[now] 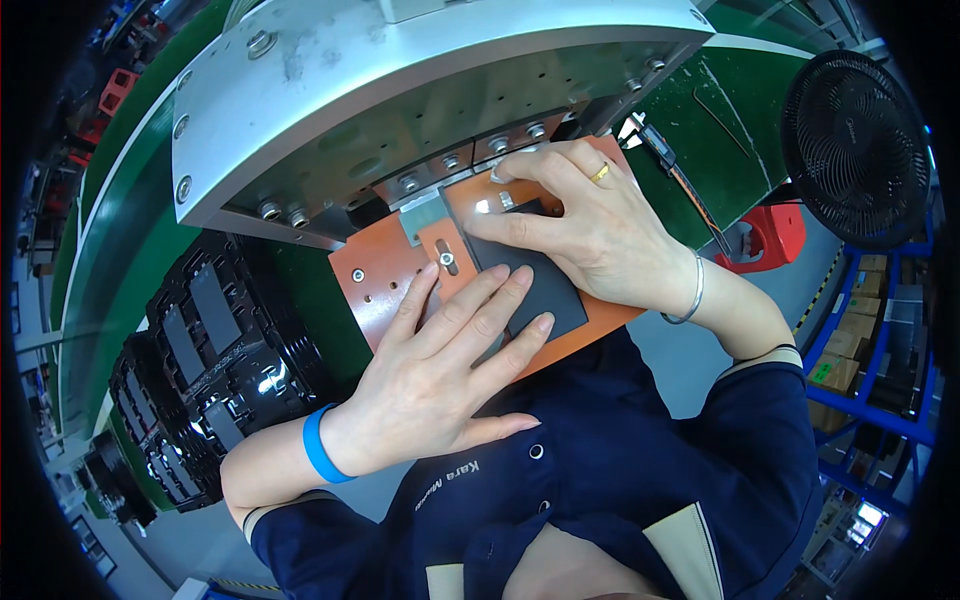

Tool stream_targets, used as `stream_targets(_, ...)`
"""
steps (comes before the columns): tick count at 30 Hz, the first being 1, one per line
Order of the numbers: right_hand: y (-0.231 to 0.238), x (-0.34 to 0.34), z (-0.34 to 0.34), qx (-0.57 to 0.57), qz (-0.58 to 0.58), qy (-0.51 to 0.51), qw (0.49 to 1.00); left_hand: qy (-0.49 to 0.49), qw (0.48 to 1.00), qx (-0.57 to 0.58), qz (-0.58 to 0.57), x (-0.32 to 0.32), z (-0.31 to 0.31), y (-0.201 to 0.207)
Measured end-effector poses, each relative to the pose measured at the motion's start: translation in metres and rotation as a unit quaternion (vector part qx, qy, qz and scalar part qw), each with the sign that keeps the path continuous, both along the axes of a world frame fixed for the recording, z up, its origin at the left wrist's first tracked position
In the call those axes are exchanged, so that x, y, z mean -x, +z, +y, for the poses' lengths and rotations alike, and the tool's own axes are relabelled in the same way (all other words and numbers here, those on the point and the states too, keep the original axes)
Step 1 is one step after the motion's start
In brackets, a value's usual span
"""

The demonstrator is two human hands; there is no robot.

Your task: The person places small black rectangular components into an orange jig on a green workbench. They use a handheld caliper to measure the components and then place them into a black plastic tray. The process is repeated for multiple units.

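A flat dark grey rectangular sheet (550,295) lies on an orange plate (360,268) under a metal press-like frame (300,110). My left hand (425,365) rests palm down, its fingers stretched, with the fingertips on the sheet's left part. From the right my right hand (605,235) reaches over the sheet. Its thumb lies near the sheet's far left corner, and its bent index finger points toward the frame's bolted lower edge, with a gap between the two. A slotted orange block (443,250) with a screw sits left of the sheet.
Stacked glossy black trays (235,350) stand at left on the green table (310,300). To the right are a caliper (675,170), a hex key (720,120), a red tool or holder (770,238) and a black fan (853,148). A blue rack (880,400) with cartons stands beyond.
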State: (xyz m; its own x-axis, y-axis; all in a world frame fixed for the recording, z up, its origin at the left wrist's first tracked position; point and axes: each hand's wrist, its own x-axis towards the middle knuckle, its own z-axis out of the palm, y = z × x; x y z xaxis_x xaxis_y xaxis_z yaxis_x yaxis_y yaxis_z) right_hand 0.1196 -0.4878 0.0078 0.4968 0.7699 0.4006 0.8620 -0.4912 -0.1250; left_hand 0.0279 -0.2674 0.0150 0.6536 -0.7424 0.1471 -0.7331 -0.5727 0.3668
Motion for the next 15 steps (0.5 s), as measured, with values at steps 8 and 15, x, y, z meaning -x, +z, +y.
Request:
stream_targets(8,0.016,0.024,-0.029,-0.086,0.114,0.009,0.990,0.012,0.999,-0.030,0.008,0.001,0.001,0.004)
stream_targets(15,0.004,0.030,-0.027,-0.056,0.082,0.033,0.995,0.045,0.998,-0.017,0.035,-0.005,0.006,0.005)
